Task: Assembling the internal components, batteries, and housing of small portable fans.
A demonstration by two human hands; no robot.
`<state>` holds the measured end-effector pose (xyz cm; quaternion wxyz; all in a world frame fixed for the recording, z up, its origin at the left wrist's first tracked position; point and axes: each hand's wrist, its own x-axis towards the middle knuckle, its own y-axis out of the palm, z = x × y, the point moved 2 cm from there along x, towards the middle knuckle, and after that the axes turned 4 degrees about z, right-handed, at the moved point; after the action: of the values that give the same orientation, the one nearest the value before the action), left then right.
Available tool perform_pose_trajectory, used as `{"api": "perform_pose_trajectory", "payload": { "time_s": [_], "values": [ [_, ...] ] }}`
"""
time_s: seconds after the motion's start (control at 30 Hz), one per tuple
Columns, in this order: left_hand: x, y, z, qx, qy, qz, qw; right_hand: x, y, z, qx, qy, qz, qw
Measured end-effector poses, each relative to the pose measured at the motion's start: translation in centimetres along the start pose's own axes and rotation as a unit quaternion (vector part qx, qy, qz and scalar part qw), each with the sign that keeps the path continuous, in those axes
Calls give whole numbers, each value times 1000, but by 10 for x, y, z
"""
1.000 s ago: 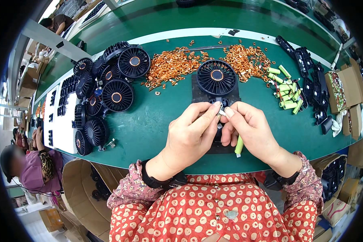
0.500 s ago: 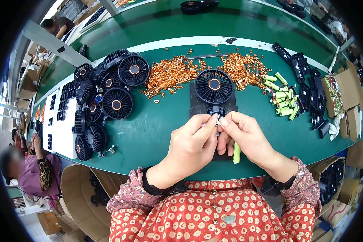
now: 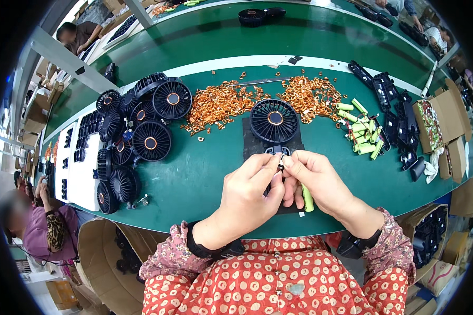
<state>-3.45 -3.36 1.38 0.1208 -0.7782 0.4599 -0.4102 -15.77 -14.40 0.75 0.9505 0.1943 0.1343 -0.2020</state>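
Observation:
A black round fan head (image 3: pixel 274 121) with an orange ring at its hub lies on a dark mat (image 3: pixel 249 144) in front of me. At its neck my left hand (image 3: pixel 249 188) is closed, thumb and forefinger pinching something tiny and whitish. My right hand (image 3: pixel 320 181) pinches at the same spot, its fingertips against those of the left. What lies between the fingertips is mostly hidden. A light-green battery cell (image 3: pixel 307 199) hangs beneath my right fingers. Just below its end is a small white scrap (image 3: pixel 301 214).
Several black fans (image 3: pixel 151 142) are piled at left beside a white board (image 3: pixel 92 173) of small black parts. Orange rings (image 3: pixel 220 107) form two heaps behind the mat. Green cells (image 3: pixel 365 131), black casings (image 3: pixel 402 126) and an open carton (image 3: pixel 449 118) stand right. A co-worker (image 3: pixel 52 226) sits left.
Both hands stay pinched together at the fan's neck, with small finger shifts. A white scrap now shows below the battery cell. The whole view has shifted slightly.

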Motion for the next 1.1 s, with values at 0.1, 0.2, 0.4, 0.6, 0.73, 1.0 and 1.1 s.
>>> {"api": "perform_pose_trajectory", "payload": {
  "time_s": [0.1,0.2,0.4,0.6,0.73,1.0,1.1],
  "values": [
    [2,1,2,2,-7,-15,1000,0,-3,3,5,2,2,1000],
    [10,-1,9,36,46,-18,998,-3,-8,9,-38,12,6,999],
    [15,5,13,-44,-2,49,998,-15,-16,22,-386,-164,-137,898],
    [24,2,15,-1,38,111,993,-11,-12,32,-603,-396,-73,688],
    [20,3,22,-76,-7,128,989,-4,-15,36,-593,-331,-51,732],
    [10,-2,26,-96,-8,45,994,1,-28,30,-504,-215,-46,835],
    [-5,-11,28,20,-10,58,998,1,-37,25,-382,-176,-88,903]
  ]
}}
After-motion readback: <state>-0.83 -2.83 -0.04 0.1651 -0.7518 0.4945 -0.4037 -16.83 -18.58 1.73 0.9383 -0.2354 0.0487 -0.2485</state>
